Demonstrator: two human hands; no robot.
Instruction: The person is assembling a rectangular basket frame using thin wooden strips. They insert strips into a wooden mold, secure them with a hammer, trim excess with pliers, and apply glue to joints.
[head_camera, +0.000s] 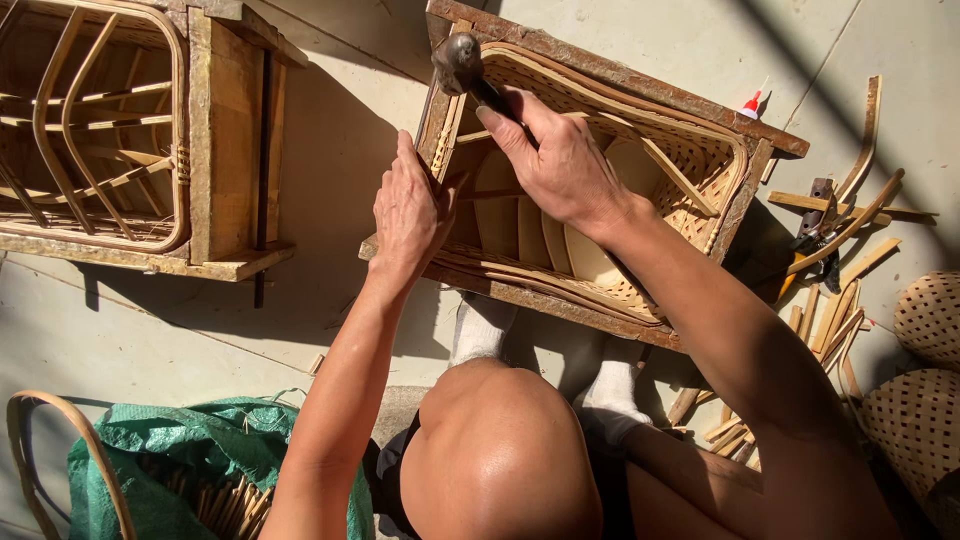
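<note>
2 hands work at the near-left corner of a woven basket (640, 190) that sits inside a rough wooden frame (620, 75) on the concrete floor (340, 150). In the head view, the right hand (560, 165) is clamped around the dark handle of a hammer (458, 62), whose metal head hangs just above the frame's corner post, poised where a blow would land on the rim. The left hand (408, 215) lies flat and open-fingered against the outside of that same corner, apparently to brace the frame so it does not shift. The person's feet in white socks (480, 328) sit close under the frame's near edge, which also helps pin it. To the left stands a second frame (225, 150) holding bent cane. Loose bamboo strips (835, 320) lie scattered at the right within reach, and a green sack (200, 440) of sticks sits near left.
</note>
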